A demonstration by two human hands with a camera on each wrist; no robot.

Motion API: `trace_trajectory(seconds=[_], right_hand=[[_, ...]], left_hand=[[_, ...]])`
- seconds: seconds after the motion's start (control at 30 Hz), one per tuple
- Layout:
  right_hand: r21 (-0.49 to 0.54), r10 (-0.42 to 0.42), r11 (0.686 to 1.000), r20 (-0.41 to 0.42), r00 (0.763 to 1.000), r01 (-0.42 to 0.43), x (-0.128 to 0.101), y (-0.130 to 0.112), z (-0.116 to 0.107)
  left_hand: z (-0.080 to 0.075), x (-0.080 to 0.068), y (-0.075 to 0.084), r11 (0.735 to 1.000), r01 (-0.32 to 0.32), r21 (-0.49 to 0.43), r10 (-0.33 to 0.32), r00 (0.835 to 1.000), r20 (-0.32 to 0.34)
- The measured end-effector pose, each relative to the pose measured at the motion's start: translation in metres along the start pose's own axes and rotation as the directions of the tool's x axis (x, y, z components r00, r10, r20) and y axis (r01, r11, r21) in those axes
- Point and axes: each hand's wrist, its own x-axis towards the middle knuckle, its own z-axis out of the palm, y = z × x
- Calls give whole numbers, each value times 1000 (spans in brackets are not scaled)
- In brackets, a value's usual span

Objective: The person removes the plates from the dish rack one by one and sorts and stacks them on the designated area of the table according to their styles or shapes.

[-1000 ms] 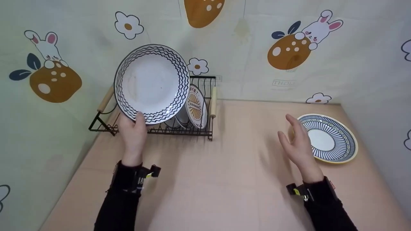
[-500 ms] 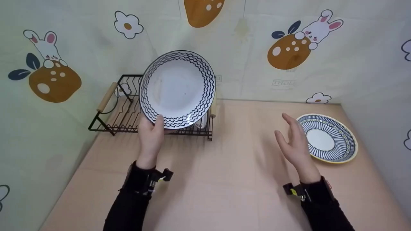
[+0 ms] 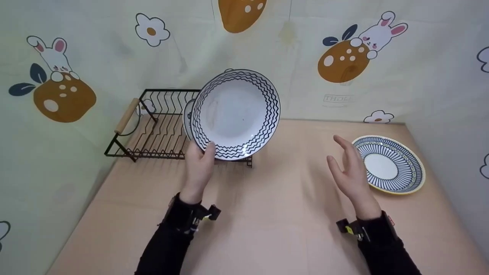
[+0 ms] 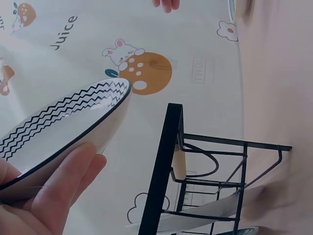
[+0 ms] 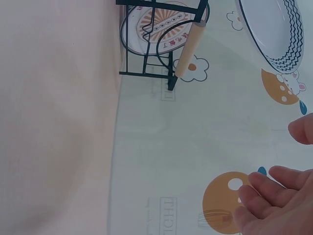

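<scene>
My left hand (image 3: 199,168) grips the lower left rim of a white plate (image 3: 235,114) with black zigzag bands, thumb on its face and fingers behind. The plate is held up, tilted, in front of the right part of a black wire dish rack (image 3: 160,130), which it partly hides. In the left wrist view the fingers (image 4: 73,171) press against the underside of the plate (image 4: 58,122). My right hand (image 3: 353,179) hovers with thumb and fingers apart, holding nothing. Just right of it lies a blue-and-white striped plate (image 3: 397,164) with a yellow edge.
In the rack's right end stand several plates; one with an orange sunburst print (image 5: 161,29) shows in the right wrist view. A wooden handle (image 3: 127,115) tops the rack's left end. The pinkish table (image 3: 267,214) meets a cartoon-printed wall covering (image 3: 290,76) behind.
My left hand has carried the zigzag plate right and slightly down, from over the rack's left and middle to its right end. The right hand has shifted slightly left, away from the striped plate.
</scene>
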Motion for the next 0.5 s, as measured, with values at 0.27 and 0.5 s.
trace_trajectory(seconds=[0.27,0.5], right_hand=[[20,-7,1000,-2,1000,7,0,-1,1],[25,2,1000,13,1000,-2,-1,-6,2]], left_hand=[[12,-3,-5,999,34,-38,-33,999,17],[18,-6,-8,993,98,-59,-95,995,36]])
